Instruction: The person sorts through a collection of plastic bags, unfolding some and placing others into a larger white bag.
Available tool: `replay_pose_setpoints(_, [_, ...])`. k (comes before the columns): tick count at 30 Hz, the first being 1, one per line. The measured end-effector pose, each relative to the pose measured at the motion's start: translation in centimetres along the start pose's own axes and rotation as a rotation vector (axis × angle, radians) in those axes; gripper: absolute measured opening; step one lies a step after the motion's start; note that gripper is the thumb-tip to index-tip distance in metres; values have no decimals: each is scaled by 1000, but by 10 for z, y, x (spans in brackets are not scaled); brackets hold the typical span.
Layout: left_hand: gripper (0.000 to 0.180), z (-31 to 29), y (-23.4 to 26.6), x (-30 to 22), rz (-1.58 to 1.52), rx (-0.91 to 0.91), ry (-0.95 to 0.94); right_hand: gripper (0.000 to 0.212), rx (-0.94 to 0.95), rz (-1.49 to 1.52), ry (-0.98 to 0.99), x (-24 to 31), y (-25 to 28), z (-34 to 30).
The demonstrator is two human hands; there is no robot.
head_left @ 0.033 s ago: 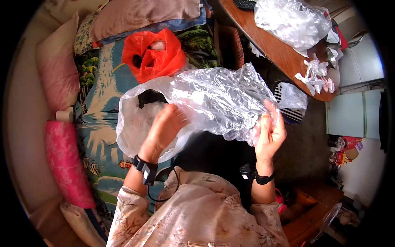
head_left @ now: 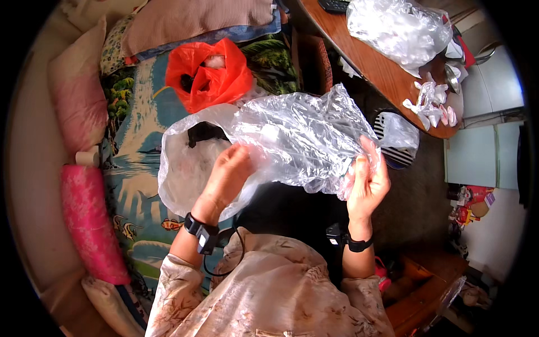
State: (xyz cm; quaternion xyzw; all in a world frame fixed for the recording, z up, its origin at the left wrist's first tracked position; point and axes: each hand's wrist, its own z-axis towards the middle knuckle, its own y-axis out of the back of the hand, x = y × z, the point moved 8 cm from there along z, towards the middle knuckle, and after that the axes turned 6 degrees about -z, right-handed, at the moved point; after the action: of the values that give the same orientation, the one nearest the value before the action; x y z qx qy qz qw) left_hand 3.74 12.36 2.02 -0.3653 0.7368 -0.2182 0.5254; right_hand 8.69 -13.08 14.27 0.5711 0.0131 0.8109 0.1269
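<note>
A crinkled clear plastic bag [head_left: 297,132] stretches across the middle, in front of my body. My right hand [head_left: 368,177] pinches its right end between thumb and fingers. At the left part of the bag is my left hand [head_left: 231,168], fingers curled in and slightly blurred; what they hold is hidden. Under and left of that hand, a white plastic bag [head_left: 174,185] lies with its mouth open, with something black [head_left: 205,133] and pale plastic inside. Beyond it an open red plastic bag [head_left: 236,78] holds dark and pale contents.
A bed with a printed cover [head_left: 132,163] lies at left, with pink pillows [head_left: 92,224]. On the wooden table [head_left: 365,53] at upper right are a big bundle of clear plastic [head_left: 398,33] and crumpled white pieces [head_left: 429,101]. A striped stool [head_left: 396,157] stands below the table.
My left hand has shifted slightly and its fingers have curled in more. My right hand keeps its grip on the clear plastic bag, almost still.
</note>
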Motion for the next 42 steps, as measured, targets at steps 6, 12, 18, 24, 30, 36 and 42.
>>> replay_pose_setpoints(6, [12,8,14,-47,330,-243,-494,32,-51,77,-98,-7,27,1])
replay_pose_setpoints(12, [17,5,19,-71,365,-252,-535,34,-7,80,-77,-11,33,1])
replay_pose_setpoints(18, [20,3,29,-82,371,-283,-560,34,7,142,-144,-9,40,2])
replay_pose_setpoints(24, [21,4,27,-85,350,-230,-581,45,218,150,-155,-30,45,-1])
replay_pose_setpoints(30, [20,4,13,-83,462,-161,-492,60,598,452,-445,-68,17,18])
replay_pose_setpoints(36, [24,-1,7,-83,609,-151,-526,14,170,133,-351,-69,19,47])
replay_pose_setpoints(42, [24,-2,5,-80,711,-175,-458,20,-134,69,-283,-70,56,49])
